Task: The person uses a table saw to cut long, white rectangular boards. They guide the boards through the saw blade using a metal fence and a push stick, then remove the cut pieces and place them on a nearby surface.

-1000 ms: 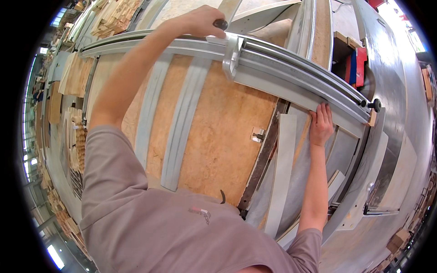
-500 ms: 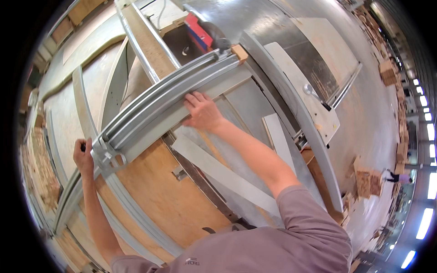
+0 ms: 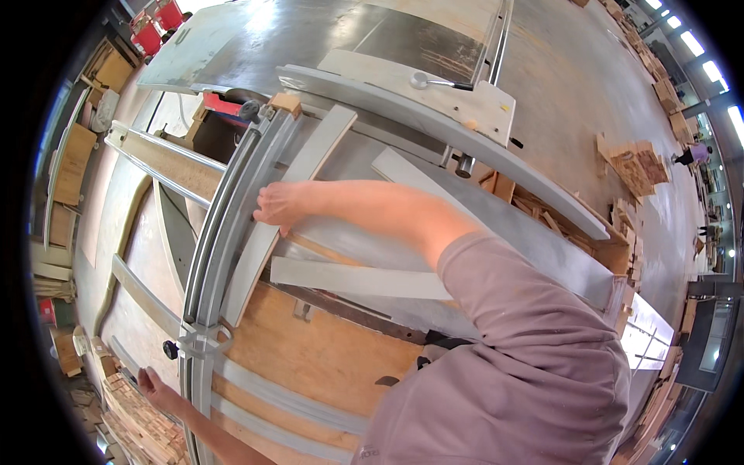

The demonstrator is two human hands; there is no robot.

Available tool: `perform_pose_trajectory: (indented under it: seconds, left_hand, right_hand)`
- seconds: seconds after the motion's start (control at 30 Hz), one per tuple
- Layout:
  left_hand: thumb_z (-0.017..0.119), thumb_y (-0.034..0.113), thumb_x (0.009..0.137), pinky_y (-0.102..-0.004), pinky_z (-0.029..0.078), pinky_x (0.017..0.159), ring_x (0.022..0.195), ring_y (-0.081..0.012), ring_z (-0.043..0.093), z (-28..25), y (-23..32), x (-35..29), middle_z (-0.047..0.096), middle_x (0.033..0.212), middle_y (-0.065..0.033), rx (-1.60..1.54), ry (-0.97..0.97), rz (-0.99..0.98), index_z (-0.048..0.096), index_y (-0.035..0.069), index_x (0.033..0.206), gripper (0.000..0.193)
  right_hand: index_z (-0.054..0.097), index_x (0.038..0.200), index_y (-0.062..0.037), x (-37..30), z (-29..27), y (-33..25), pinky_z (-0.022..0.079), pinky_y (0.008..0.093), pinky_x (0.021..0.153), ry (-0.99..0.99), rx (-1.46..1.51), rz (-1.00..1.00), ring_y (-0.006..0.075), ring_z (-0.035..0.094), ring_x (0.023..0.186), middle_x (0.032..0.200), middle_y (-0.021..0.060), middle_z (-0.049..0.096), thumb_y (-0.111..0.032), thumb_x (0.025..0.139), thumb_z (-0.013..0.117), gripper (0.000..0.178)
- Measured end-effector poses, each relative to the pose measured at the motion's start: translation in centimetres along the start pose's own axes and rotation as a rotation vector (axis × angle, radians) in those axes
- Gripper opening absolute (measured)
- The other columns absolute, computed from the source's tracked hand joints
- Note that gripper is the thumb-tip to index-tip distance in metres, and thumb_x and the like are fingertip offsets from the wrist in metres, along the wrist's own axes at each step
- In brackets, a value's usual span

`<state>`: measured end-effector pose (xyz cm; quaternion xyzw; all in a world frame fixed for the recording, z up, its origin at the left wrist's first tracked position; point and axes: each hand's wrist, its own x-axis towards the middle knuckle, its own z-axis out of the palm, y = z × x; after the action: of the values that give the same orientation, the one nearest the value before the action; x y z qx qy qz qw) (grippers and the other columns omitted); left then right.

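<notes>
My right hand [image 3: 280, 206] is closed around the edge of a long grey board strip [image 3: 254, 267], close to the metal fence rail [image 3: 209, 256]. The strip lies slightly askew to the rail, its far end standing away from it. Left of the rail, my left hand [image 3: 157, 393] is in the air with its fingers apart, holding nothing. It is nearest to a black knob [image 3: 170, 349] on the metal stop [image 3: 205, 339] that sits across the rail. A second grey strip [image 3: 353, 277] lies on the machine table beside my right forearm.
Another grey strip [image 3: 418, 177] lies partly behind my right arm. A long grey fence [image 3: 442, 128] crosses the far side. A wooden block [image 3: 286, 104] caps the rail's far end. Plywood [image 3: 325, 333] covers the near table. Stacked wood offcuts [image 3: 143, 411] stand at the left.
My left hand has let go of the black knob and moved back from it. My right hand has closed on the strip, which now sits askew to the rail. The view has turned.
</notes>
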<state>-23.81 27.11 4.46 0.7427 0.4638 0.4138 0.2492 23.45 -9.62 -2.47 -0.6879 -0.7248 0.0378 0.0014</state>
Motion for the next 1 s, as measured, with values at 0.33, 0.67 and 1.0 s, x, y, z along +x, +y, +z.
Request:
perform_pose_trajectory:
  seconds: [0.33,0.67,1.0]
  left_hand:
    - [0.064,0.005,0.1,-0.0367,0.054,0.095,0.109,-0.0266,0.066,0.1,25.5,-14.4,0.069,0.116,-0.0149,-0.029,0.109,0.636,0.067,-0.007,0.113,0.018]
    - [0.073,-0.004,0.085,-0.0389,0.052,0.092,0.106,-0.03,0.064,24.1,40.7,-29.6,0.066,0.114,-0.0141,-0.377,-0.739,0.804,0.068,0.002,0.11,0.027]
    - [0.084,0.012,0.078,-0.0447,0.048,0.102,0.121,-0.0332,0.058,47.9,48.2,-33.7,0.061,0.129,-0.0103,0.003,-0.84,1.278,0.065,0.011,0.125,0.051]
  right_hand:
    - [0.062,0.099,-0.0002,-15.3,-4.4,-9.9,0.055,0.0385,0.078,0.142,0.063,0.225,0.0288,0.058,0.102,0.106,0.0148,0.061,-0.042,0.07,0.087,0.057]
    - [0.066,0.091,-0.0038,-34.2,3.1,-17.6,0.054,0.0441,0.084,0.505,0.298,0.5,0.0317,0.06,0.104,0.105,0.0141,0.063,-0.033,0.073,0.08,0.037]
    - [0.06,0.121,-0.0068,-71.1,3.0,-6.7,0.052,0.0487,0.09,0.041,0.187,1.542,0.0371,0.066,0.106,0.11,0.0166,0.07,-0.038,0.077,0.085,0.059]
